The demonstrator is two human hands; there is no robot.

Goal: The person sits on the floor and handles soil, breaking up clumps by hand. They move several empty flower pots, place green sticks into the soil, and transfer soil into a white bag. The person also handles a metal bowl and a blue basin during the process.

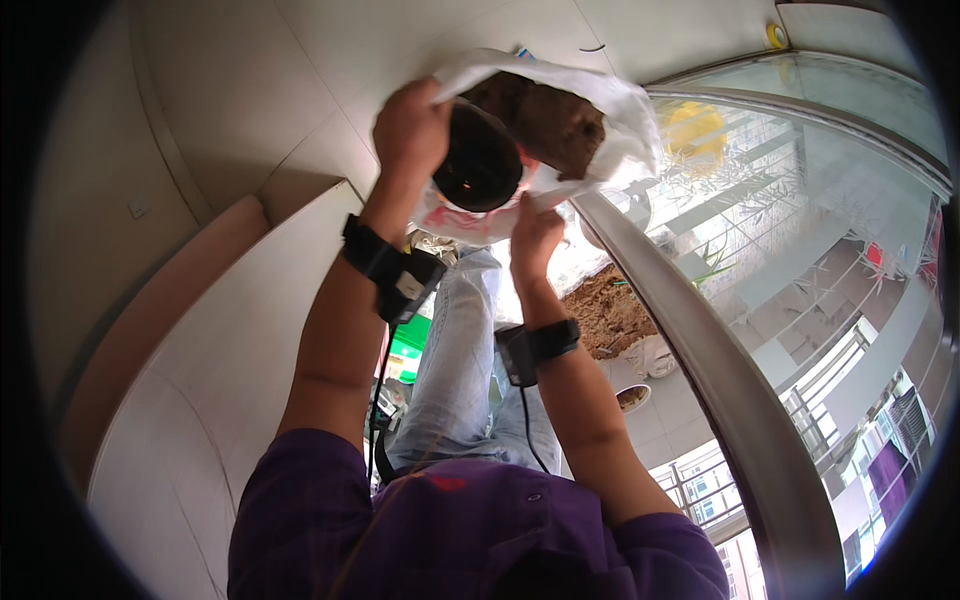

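A white plastic bag (634, 124) with reddish print stands spread at its mouth in front of me. Inside it lie a brown block (559, 124), which looks like soil or a similar material, and a dark round bowl or pot (478, 157). My left hand (412, 127) grips the bag's left rim, close beside the dark round vessel; whether it also touches the vessel is unclear. Lower down, my right hand (536, 232) is closed on the near edge of the bag. Both wrists carry black straps with small devices.
Brown loose soil (611, 311) lies on the floor at right, near a small white-rimmed container (634, 397). A framed glass panel (720, 352) runs along the right. On the left is a pale panel (225, 352). Green items (409, 349) show beside my legs.
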